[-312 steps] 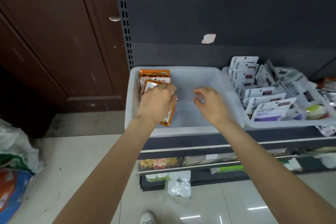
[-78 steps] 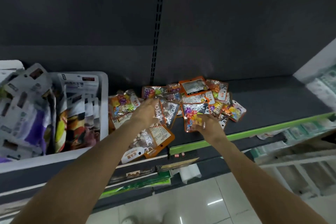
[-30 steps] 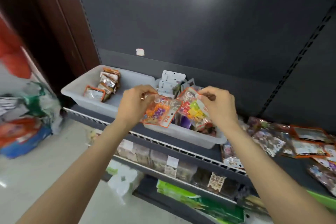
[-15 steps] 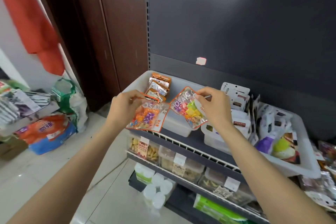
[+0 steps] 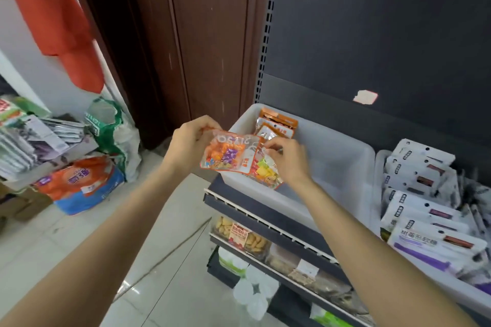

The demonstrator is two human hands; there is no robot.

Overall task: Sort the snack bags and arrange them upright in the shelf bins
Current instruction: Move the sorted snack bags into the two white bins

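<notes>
My left hand [image 5: 190, 145] pinches the top edge of a clear orange-trimmed candy bag [image 5: 225, 155] with orange and purple sweets. My right hand [image 5: 288, 160] grips a second candy bag [image 5: 264, 171] with yellow and green sweets, partly behind the first. Both bags hang over the front left corner of a white shelf bin [image 5: 342, 164]. Several orange snack bags [image 5: 276, 126] stand upright at that bin's back left. A second white bin [image 5: 377, 180] to the right holds several white and purple bags [image 5: 425, 223].
A brown door [image 5: 210, 34] stands left of the dark shelf back panel [image 5: 372, 21]. Lower shelves [image 5: 265, 241] hold packaged snacks. On the floor at left lie an orange-blue sack [image 5: 79, 183], a green-white bag [image 5: 111, 130] and stacked packets [image 5: 29, 141]. Red cloth [image 5: 58, 16] hangs above.
Both hands have carried the two candy bags left, from the loose pile on the shelf to the left bin. The bags are now closer together and overlap.
</notes>
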